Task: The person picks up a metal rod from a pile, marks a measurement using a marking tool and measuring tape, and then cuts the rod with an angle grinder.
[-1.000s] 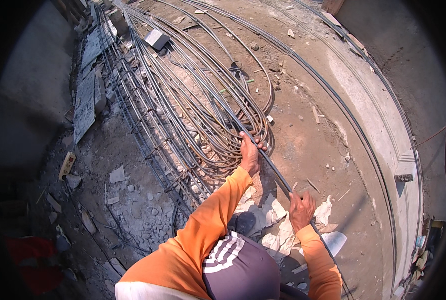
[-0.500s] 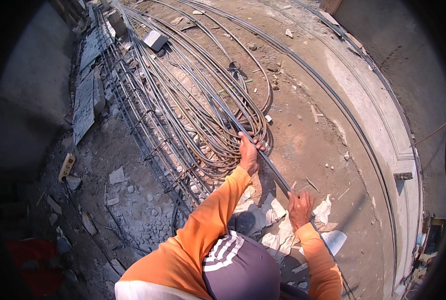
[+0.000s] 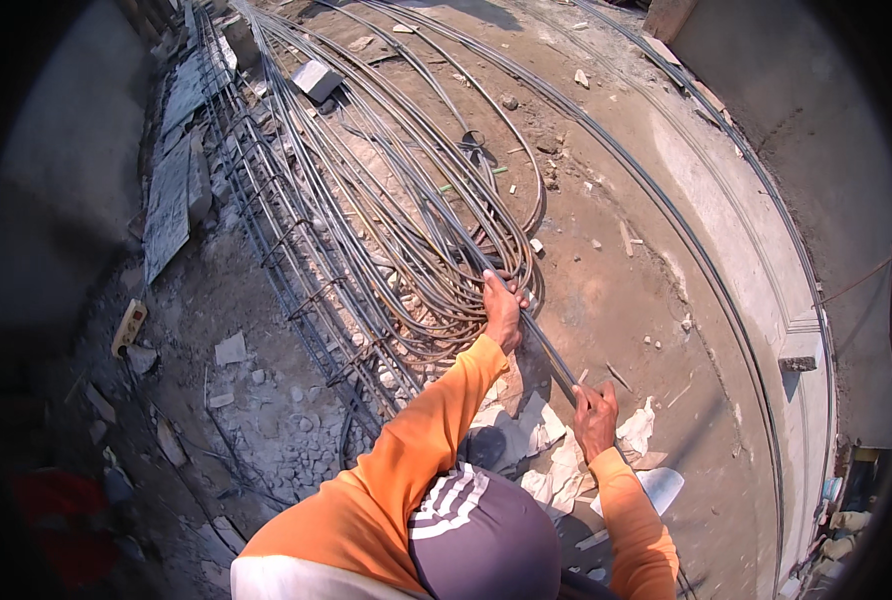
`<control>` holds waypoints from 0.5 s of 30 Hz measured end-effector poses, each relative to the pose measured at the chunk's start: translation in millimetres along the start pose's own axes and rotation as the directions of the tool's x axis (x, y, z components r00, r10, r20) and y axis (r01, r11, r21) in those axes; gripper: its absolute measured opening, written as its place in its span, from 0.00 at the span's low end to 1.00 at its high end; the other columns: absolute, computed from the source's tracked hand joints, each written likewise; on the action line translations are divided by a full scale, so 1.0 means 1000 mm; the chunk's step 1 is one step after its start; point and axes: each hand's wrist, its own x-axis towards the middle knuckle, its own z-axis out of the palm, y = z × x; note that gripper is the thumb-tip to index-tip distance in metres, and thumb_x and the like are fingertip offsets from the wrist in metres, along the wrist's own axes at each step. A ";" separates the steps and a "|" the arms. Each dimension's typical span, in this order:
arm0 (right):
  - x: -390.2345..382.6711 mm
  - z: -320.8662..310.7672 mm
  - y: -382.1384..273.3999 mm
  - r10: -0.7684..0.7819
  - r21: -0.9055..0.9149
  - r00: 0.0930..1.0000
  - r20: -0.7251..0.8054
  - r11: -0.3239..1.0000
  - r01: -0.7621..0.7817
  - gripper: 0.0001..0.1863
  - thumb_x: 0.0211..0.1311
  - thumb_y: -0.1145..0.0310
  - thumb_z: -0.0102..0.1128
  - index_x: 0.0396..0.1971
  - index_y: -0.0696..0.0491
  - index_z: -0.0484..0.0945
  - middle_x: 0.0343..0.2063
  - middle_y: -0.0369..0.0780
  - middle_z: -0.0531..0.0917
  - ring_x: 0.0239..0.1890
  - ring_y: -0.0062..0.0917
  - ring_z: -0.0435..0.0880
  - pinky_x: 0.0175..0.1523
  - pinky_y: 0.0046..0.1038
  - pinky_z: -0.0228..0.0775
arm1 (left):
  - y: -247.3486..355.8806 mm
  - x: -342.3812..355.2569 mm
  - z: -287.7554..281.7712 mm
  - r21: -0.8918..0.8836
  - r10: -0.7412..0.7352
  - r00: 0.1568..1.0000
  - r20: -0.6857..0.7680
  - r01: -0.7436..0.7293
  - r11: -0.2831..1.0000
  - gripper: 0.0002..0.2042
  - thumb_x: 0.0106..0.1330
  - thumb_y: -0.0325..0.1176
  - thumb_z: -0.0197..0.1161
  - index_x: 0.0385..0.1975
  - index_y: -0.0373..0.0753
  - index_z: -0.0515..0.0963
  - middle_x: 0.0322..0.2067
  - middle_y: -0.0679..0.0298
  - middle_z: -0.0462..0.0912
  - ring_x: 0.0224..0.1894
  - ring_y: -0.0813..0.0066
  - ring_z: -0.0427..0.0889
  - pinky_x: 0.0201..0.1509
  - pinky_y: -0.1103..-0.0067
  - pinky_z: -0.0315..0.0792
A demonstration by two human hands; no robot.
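Long straight steel rebars (image 3: pixel 544 345) run slantwise between my two hands, lying close together. My left hand (image 3: pixel 503 308) is wrapped round them beside the rounded ends of a bent bundle of rebar (image 3: pixel 436 215). Lower and to the right, my right hand (image 3: pixel 594 415) grips the same bars, its fingers curled over the top. Past it, the bars are partly hidden by my right forearm. How many bars I hold is hard to make out.
Left of the bundle lies a rebar cage (image 3: pixel 281 240) with tied stirrups. A grey block (image 3: pixel 316 80) rests on the bars. Torn paper (image 3: pixel 561 470) is under my arms, rubble (image 3: pixel 296 430) to the left, and a power strip (image 3: pixel 130 327) farther left. Long bars (image 3: pixel 701 250) curve along the right.
Both hands keep their hold on the bars. My right hand has shifted very slightly left, my left hand slightly down and right. The view has tilted a little.
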 end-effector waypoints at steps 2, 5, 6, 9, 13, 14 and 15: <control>0.000 0.001 -0.002 0.011 0.013 1.000 -0.003 1.000 -0.011 0.11 0.69 0.69 0.63 0.41 0.59 0.89 0.31 0.53 0.77 0.30 0.47 0.80 0.38 0.42 0.73 | -0.001 0.000 -0.001 0.056 0.029 1.000 -0.003 -0.029 0.998 0.21 0.83 0.58 0.39 0.45 0.45 0.65 0.27 0.70 0.65 0.23 0.80 0.65 0.26 0.80 0.66; 0.000 0.001 -0.001 0.033 -0.007 0.999 0.017 0.999 -0.033 0.11 0.70 0.68 0.61 0.41 0.59 0.89 0.32 0.54 0.76 0.31 0.48 0.80 0.39 0.43 0.73 | -0.003 0.001 0.001 0.106 0.044 0.998 -0.038 -0.040 0.994 0.22 0.83 0.58 0.38 0.45 0.44 0.65 0.26 0.69 0.65 0.21 0.80 0.64 0.22 0.79 0.66; -0.001 0.002 0.000 0.040 -0.008 0.999 0.026 0.999 -0.039 0.11 0.70 0.68 0.61 0.41 0.59 0.89 0.32 0.54 0.76 0.31 0.48 0.80 0.39 0.43 0.73 | -0.004 0.002 0.001 0.128 0.046 0.998 -0.049 -0.039 0.991 0.22 0.83 0.58 0.38 0.44 0.43 0.65 0.26 0.69 0.65 0.20 0.80 0.65 0.21 0.79 0.66; 0.000 0.002 -0.001 0.032 -0.009 0.998 0.046 0.999 -0.032 0.12 0.70 0.68 0.61 0.41 0.59 0.88 0.32 0.54 0.76 0.32 0.49 0.80 0.39 0.44 0.72 | -0.004 0.009 0.001 0.305 0.134 0.986 -0.104 -0.097 0.948 0.23 0.84 0.58 0.38 0.43 0.41 0.66 0.25 0.68 0.65 0.19 0.79 0.65 0.19 0.79 0.66; 0.000 0.002 0.004 0.018 -0.008 0.998 0.068 1.000 -0.017 0.12 0.70 0.68 0.61 0.41 0.59 0.88 0.32 0.54 0.76 0.32 0.49 0.80 0.39 0.45 0.72 | -0.006 0.011 0.003 0.398 0.145 0.976 -0.165 -0.069 0.915 0.24 0.84 0.57 0.37 0.43 0.40 0.66 0.25 0.67 0.66 0.18 0.78 0.66 0.18 0.79 0.66; 0.001 0.002 0.004 0.012 -0.012 0.997 0.072 1.000 -0.011 0.12 0.70 0.68 0.61 0.41 0.59 0.88 0.32 0.54 0.76 0.32 0.49 0.80 0.39 0.46 0.72 | -0.006 0.011 0.003 0.409 0.142 0.975 -0.169 -0.062 0.911 0.23 0.84 0.57 0.37 0.43 0.40 0.66 0.25 0.68 0.65 0.18 0.78 0.65 0.18 0.79 0.66; 0.001 0.002 0.004 0.014 -0.010 0.997 0.075 1.000 -0.014 0.12 0.70 0.68 0.61 0.41 0.60 0.88 0.33 0.54 0.76 0.32 0.49 0.80 0.40 0.45 0.72 | -0.005 0.011 0.003 0.419 0.140 0.975 -0.174 -0.055 0.906 0.23 0.84 0.56 0.37 0.43 0.40 0.66 0.25 0.68 0.65 0.19 0.79 0.65 0.18 0.79 0.66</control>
